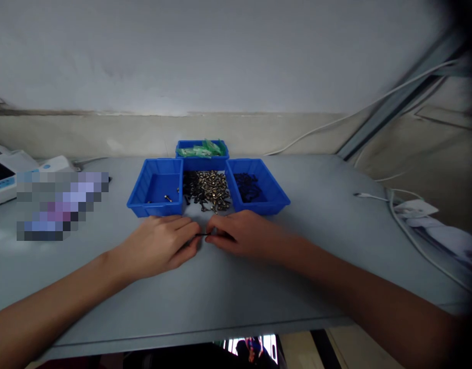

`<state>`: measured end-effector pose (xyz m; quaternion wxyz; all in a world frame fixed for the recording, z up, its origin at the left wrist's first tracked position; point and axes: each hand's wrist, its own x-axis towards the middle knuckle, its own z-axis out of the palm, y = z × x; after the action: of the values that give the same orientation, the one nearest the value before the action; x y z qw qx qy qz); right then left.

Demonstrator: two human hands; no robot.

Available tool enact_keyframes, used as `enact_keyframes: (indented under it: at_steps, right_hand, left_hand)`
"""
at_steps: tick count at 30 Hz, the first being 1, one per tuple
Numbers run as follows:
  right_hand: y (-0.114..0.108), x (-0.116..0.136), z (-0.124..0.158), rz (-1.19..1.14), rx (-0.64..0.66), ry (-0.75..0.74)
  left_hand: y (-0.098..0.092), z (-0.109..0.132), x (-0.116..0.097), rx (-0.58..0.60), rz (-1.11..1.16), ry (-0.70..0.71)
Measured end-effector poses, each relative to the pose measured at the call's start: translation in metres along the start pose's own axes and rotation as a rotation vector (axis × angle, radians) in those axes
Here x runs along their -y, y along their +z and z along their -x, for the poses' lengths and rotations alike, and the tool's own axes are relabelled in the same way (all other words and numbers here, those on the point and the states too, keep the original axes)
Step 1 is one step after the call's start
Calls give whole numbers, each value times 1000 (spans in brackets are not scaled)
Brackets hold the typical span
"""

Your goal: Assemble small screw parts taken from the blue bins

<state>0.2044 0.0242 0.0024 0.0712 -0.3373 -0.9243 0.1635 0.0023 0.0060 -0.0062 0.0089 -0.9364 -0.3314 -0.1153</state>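
Note:
My left hand (162,243) and my right hand (246,233) meet over the table, fingertips pinched. Between them runs a thin dark rod-like piece (202,234), gripped at both ends; its exact kind is too small to make out. Just beyond my hands lies a heap of metal screws (211,189), brassy on the right and black on the left. Left of the heap, a blue bin (155,209) holds a few screws (168,198). On the other side, a second blue bin (264,207) contains dark pieces (247,185).
Behind the heap stands a third blue bin (205,164) with green plastic bags (207,148). A pixelated flat object (66,205) and white power strips (55,166) lie left. Cables (413,241) run along the right side. The table's front edge (182,335) is close to me.

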Motion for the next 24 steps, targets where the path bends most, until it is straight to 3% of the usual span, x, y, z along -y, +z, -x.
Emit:
enact_keyframes:
  at_steps: [9, 24]
  right_hand:
    - [-3, 3, 1, -27, -24, 77]
    - [-1, 1, 1, 11, 3, 50]
  left_hand:
    - [0, 1, 1, 5, -11, -19]
    - [2, 1, 3, 29, -25, -21]
